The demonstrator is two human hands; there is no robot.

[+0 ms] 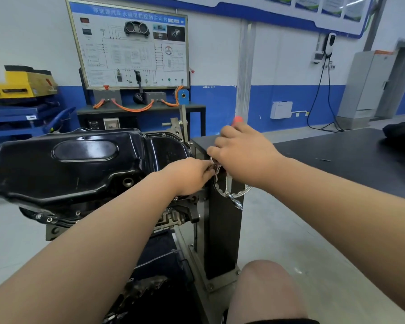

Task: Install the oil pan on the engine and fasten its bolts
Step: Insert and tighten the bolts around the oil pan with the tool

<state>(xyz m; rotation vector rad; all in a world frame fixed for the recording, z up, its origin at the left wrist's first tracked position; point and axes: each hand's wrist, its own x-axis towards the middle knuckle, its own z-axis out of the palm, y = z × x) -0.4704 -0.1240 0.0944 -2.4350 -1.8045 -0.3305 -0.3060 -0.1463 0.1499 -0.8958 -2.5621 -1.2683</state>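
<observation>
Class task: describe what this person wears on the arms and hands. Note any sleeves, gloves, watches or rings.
Both arms are bare: the left forearm and right forearm show no sleeve up to the picture's edge. The left hand and right hand wear no gloves. No watch, bracelet or ring is visible on either.

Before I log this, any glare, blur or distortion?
Head view: pale reflections glare across the glossy oil pan; wide-angle distortion tilts the grey cabinet at the right edge; the orange object behind the right hand is blurred, though that hand and the left hand, gripping the chrome handwheel, look sharp.
</observation>
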